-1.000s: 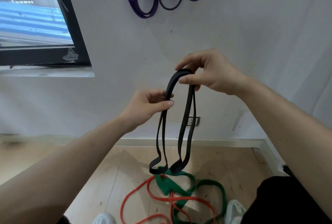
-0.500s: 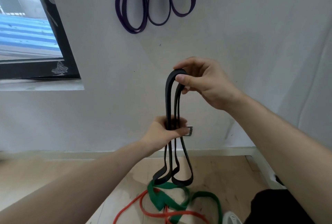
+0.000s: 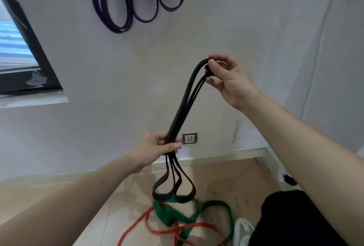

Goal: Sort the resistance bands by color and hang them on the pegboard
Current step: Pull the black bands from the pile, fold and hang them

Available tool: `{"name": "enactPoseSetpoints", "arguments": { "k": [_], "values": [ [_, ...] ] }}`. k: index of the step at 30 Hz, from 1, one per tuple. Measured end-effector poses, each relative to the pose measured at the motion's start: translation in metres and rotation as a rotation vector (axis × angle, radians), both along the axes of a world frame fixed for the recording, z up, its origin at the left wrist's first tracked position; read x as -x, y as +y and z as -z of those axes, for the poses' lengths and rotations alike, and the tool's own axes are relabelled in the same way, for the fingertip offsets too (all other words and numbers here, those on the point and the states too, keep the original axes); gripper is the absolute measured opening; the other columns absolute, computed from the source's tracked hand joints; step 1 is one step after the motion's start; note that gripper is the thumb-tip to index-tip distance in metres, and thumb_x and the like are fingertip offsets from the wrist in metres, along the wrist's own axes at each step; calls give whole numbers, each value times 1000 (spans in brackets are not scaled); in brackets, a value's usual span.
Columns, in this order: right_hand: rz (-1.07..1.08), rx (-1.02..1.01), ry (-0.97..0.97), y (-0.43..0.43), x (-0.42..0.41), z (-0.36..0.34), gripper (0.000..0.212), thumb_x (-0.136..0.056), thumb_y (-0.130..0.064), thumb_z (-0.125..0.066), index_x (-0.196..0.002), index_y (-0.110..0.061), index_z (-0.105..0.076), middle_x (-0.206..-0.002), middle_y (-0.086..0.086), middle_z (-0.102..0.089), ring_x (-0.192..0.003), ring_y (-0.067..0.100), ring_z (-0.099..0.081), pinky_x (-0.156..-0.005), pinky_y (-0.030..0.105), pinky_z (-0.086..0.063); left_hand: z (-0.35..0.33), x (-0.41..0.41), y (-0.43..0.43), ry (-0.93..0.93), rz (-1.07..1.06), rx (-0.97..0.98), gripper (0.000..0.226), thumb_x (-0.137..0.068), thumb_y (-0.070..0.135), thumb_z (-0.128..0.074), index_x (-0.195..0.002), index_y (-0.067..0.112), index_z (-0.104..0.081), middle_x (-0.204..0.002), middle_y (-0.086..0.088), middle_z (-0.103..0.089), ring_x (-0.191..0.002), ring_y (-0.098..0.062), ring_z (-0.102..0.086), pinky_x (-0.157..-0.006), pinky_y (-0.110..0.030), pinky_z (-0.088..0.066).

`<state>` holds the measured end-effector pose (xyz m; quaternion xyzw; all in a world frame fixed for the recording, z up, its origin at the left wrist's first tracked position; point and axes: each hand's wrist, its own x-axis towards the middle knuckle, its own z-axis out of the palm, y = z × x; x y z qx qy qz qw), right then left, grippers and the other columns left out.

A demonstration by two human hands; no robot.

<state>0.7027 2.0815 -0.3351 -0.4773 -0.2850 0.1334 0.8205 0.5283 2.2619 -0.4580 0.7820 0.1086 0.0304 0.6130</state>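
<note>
I hold the black resistance bands [image 3: 184, 105] doubled over in front of the white wall. My right hand [image 3: 226, 79] pinches their top fold; my left hand [image 3: 157, 148] grips the bunched strands lower down, and their loops dangle below it. Purple bands [image 3: 128, 5] hang on the wall at the top; whatever holds them is out of frame. On the wooden floor lie green bands [image 3: 177, 216] and orange bands [image 3: 173, 230], tangled together.
A dark-framed window [image 3: 29, 64] is at the left. A wall socket [image 3: 189, 138] sits low on the wall behind the black bands. My white shoe [image 3: 243, 232] and dark trouser leg [image 3: 291, 220] are at the bottom right.
My left hand slid down the black bands and gathered the strands together. My right hand lifted the top fold up and to the right, pulling the bands taut and slanted.
</note>
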Motion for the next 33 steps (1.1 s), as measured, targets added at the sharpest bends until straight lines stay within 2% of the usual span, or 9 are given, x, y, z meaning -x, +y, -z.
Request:
{"name": "enactPoseSetpoints", "arguments": {
  "k": [4,7,11,15,20,22,26,29,33],
  "values": [
    [34,163,97,-21,-28,29,13,-97,1,-58,-104,-8,-63,-90,12,-67,-80,19,-67,-65,26,-59,-7,3,18,-55,-91,-71,19,-84,17,-78,-103,12,-76,-94,-9,-79,-95,-23,-75,-91,-33,-57],
    [-67,443,131,-40,-42,61,21,-95,9,-56,-114,0,-60,-100,15,-70,-94,26,-68,-72,33,-63,-18,7,28,-137,-177,-75,8,-85,14,-76,-93,12,-77,-91,-13,-78,-89,-20,-75,-89,-33,-57],
    [-205,948,-71,-46,-43,94,21,-92,6,-64,-110,-6,-63,-109,9,-74,-102,19,-71,-89,40,-59,-31,10,39,-212,-191,-121,9,-86,23,-78,-87,14,-78,-81,-7,-75,-82,-19,-70,-91,-46,-53],
    [-325,1216,-276,-25,-27,100,31,-88,-6,-75,-116,-16,-65,-113,3,-71,-104,21,-67,-98,40,-52,-42,11,40,-253,-181,-146,12,-86,23,-78,-88,11,-76,-76,-6,-70,-80,-19,-67,-96,-50,-51],
    [-313,997,-487,14,26,69,69,-81,-25,-84,-142,-20,-51,-136,-3,-60,-124,14,-56,-100,27,-49,-54,17,36,-205,-71,-259,2,-88,20,-77,-87,19,-78,-71,-4,-65,-70,-14,-62,-78,-39,-49],
    [-329,912,-599,32,52,60,61,-82,-30,-83,-136,-21,-57,-130,-4,-65,-121,10,-59,-97,21,-48,-59,21,36,-188,-25,-282,3,-88,22,-77,-89,23,-80,-74,-14,-67,-71,-15,-64,-76,-40,-51],
    [-293,890,-760,51,81,57,25,-85,-29,-79,-104,-16,-70,-94,14,-71,-85,22,-66,-86,44,-52,-68,30,39,-170,25,-309,5,-85,21,-79,-88,16,-79,-71,-10,-69,-69,-15,-65,-71,-33,-52],
    [-257,998,-861,47,81,43,18,-87,-29,-78,-97,-15,-73,-81,10,-71,-66,12,-57,-66,34,-47,-67,36,41,-143,59,-329,19,-83,26,-81,-94,11,-78,-81,-19,-73,-76,-22,-67,-79,-43,-53],
    [-236,963,-837,35,77,22,14,-86,-24,-79,-93,-12,-73,-78,7,-75,-72,19,-69,-70,30,-52,-66,36,34,-169,35,-308,14,-82,17,-83,-92,11,-76,-80,-18,-73,-75,-19,-66,-74,-35,-50]
  ]
}}
